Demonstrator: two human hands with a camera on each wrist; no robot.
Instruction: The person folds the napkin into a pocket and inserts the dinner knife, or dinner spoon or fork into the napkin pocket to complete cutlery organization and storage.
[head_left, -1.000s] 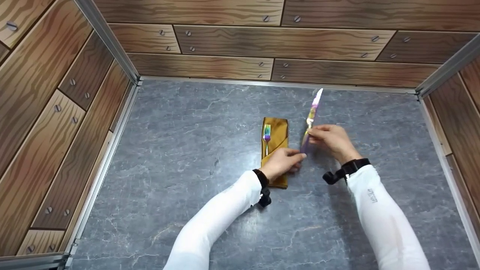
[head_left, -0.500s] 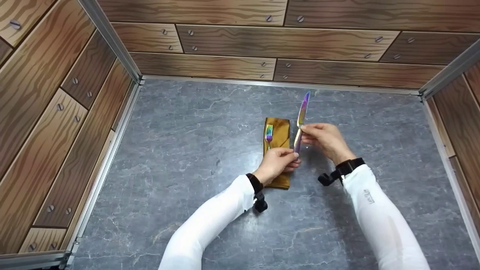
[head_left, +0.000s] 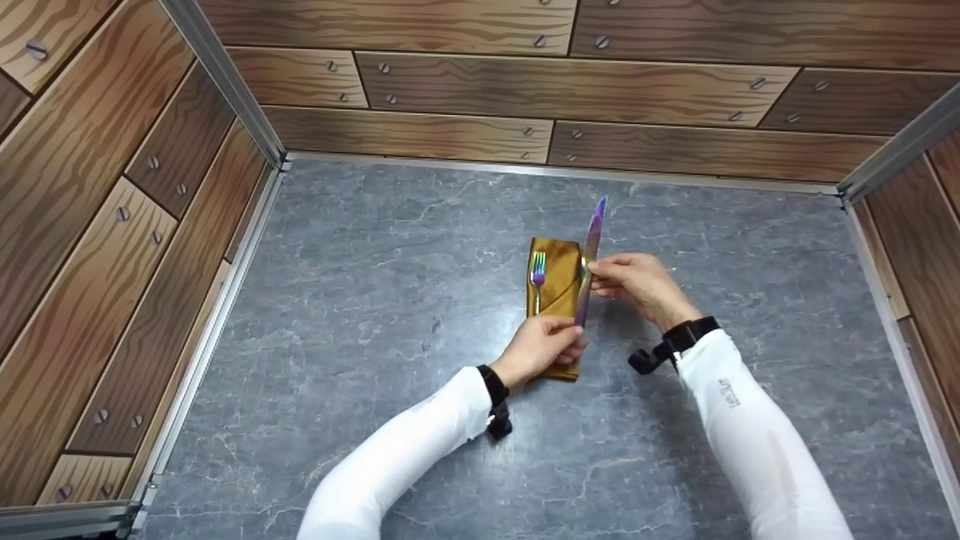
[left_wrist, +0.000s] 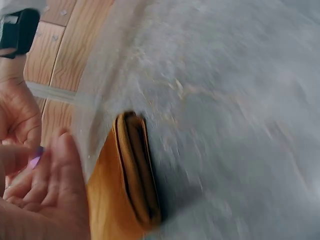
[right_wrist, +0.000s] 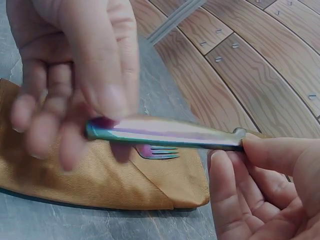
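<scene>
A rainbow-coloured table knife (head_left: pixel 592 238) is held between both hands, blade tip pointing to the back wall. My left hand (head_left: pixel 541 346) pinches the handle end between thumb and fingers, over the lower part of the napkin. My right hand (head_left: pixel 641 289) pinches the knife near where blade meets handle, just right of the napkin. Beneath lies a folded golden-brown napkin (head_left: pixel 559 262) with a diagonal pocket fold. A rainbow fork (head_left: pixel 538 268) sits in it, tines up, its lower part hidden by the left hand. In the right wrist view the knife handle (right_wrist: pixel 165 132) passes over the napkin.
The grey marbled tabletop (head_left: pixel 390 300) surrounds the napkin. Wood-patterned panels (head_left: pixel 450 82) enclose it at the back and sides, with metal rails (head_left: pixel 217 330) along the edges. Each wrist wears a black strap with a camera (head_left: pixel 679 339).
Both hands have brought the knife left and toward the person, from right of the napkin to its right edge. The fork and napkin stay in place.
</scene>
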